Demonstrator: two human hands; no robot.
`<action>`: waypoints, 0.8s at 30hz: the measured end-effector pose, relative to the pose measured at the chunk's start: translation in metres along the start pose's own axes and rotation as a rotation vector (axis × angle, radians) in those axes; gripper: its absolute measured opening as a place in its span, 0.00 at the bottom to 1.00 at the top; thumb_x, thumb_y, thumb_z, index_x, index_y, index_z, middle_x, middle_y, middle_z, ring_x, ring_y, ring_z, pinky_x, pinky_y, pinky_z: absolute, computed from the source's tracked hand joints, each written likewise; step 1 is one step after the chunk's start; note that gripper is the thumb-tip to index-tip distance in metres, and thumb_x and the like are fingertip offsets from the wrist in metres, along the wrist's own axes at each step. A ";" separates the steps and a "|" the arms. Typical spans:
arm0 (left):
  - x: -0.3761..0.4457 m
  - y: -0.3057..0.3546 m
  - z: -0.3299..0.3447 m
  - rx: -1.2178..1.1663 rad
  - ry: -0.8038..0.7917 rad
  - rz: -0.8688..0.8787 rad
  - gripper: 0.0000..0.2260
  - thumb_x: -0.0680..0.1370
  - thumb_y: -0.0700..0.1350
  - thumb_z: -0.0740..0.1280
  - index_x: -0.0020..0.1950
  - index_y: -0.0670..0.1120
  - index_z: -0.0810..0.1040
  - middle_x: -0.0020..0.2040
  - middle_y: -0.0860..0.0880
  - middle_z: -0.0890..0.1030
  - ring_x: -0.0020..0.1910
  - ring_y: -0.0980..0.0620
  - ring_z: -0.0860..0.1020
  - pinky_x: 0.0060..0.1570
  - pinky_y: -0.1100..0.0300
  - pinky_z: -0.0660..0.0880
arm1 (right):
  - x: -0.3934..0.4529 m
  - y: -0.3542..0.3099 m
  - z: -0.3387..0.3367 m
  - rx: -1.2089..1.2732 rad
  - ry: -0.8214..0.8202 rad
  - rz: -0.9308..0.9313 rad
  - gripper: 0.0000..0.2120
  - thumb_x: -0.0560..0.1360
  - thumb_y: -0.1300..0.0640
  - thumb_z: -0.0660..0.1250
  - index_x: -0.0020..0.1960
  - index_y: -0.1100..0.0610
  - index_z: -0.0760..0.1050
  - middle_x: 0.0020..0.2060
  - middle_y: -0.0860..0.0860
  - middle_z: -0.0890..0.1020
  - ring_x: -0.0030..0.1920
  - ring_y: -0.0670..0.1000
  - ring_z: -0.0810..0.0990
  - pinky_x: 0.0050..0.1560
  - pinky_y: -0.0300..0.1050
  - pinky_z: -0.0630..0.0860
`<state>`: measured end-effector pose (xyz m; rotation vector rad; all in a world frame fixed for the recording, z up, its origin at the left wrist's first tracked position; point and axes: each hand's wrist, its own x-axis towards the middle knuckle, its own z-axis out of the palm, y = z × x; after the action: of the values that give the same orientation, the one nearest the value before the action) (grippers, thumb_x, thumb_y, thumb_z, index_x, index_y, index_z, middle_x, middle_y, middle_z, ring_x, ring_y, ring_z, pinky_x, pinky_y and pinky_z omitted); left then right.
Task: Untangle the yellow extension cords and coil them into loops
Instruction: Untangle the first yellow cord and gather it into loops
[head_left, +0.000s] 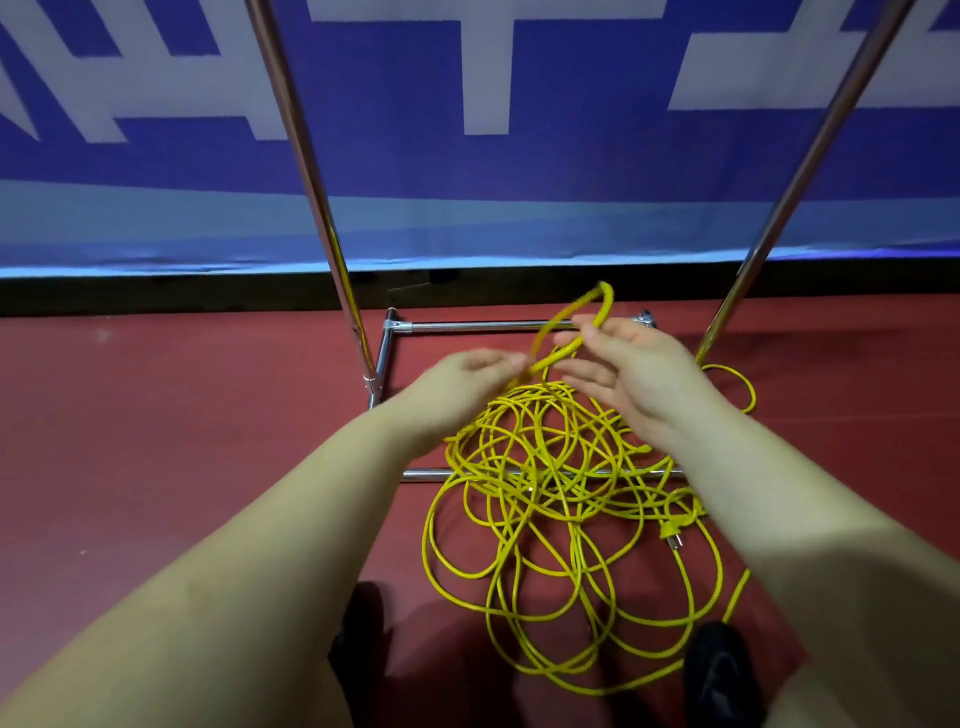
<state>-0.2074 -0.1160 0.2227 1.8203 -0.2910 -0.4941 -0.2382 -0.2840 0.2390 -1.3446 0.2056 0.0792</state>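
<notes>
Above the red floor (156, 467), both hands pinch a glossy yellow cord loop (571, 322).

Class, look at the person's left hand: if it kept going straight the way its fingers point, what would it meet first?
The left hand points right, toward the raised loop of yellow cord it already pinches; just beyond that are the fingers of the right hand. Depth between the hands is unclear.

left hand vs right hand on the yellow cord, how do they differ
The left hand shows its back and pinches the lower end of the raised loop; the right hand shows its palm, fingers spread, holding the loop's upper side by thumb and forefinger. The left sits nearer the rack post. Both hold the same loop above the tangled pile.
</notes>
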 end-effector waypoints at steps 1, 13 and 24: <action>-0.002 -0.002 0.002 0.099 -0.052 0.005 0.13 0.80 0.49 0.61 0.61 0.47 0.77 0.57 0.51 0.80 0.55 0.57 0.77 0.57 0.62 0.70 | 0.001 -0.004 -0.003 0.103 0.032 0.020 0.05 0.79 0.60 0.58 0.48 0.55 0.72 0.38 0.47 0.84 0.34 0.46 0.84 0.40 0.38 0.80; -0.005 0.012 -0.003 -0.208 0.087 0.126 0.06 0.80 0.40 0.60 0.48 0.47 0.76 0.37 0.51 0.78 0.35 0.57 0.79 0.37 0.59 0.79 | -0.010 0.011 0.006 -0.377 -0.242 0.047 0.11 0.75 0.56 0.65 0.57 0.51 0.72 0.53 0.50 0.80 0.54 0.47 0.79 0.55 0.39 0.73; -0.004 0.012 -0.002 -0.548 0.101 0.061 0.05 0.79 0.40 0.61 0.52 0.46 0.76 0.43 0.50 0.82 0.44 0.54 0.82 0.44 0.56 0.80 | -0.009 0.037 0.012 -0.806 -0.095 -0.201 0.02 0.75 0.60 0.66 0.43 0.55 0.76 0.34 0.49 0.78 0.35 0.48 0.77 0.41 0.44 0.73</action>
<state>-0.2091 -0.1162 0.2351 1.2936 -0.1234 -0.3899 -0.2523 -0.2634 0.2081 -2.1511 -0.0586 0.0579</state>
